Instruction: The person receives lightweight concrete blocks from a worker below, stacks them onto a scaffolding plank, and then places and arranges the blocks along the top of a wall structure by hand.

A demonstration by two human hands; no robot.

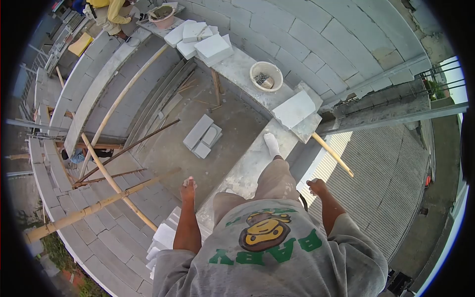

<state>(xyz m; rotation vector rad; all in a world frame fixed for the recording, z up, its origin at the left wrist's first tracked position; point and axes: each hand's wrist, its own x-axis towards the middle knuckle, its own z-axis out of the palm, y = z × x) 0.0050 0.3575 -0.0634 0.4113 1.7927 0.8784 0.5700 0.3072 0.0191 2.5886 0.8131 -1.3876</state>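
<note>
My left hand (188, 188), whitish with dust, hangs over the drop to the floor below. Its fingers look loosely curled, and nothing shows in them. On the other side, my right hand (317, 187) hangs beside my leg above a corrugated roof, its fingers curled in and nothing visible in it. Neither hand touches anything. Under me is a narrow grey ledge (242, 171), with one white-socked foot forward on it. Ahead on the walkway lies a white block (294, 109). Beyond it stands a white bucket (280, 79) with something grey inside.
White blocks (213, 48) are stacked farther along the walkway, near a pinkish tub (162, 21). More blocks (203, 136) lie on the floor below. Wooden poles (106, 173) cross the left side. A wooden pole (334, 156) juts out over the corrugated roof (376, 173). A person in yellow (117, 11) is at the upper left.
</note>
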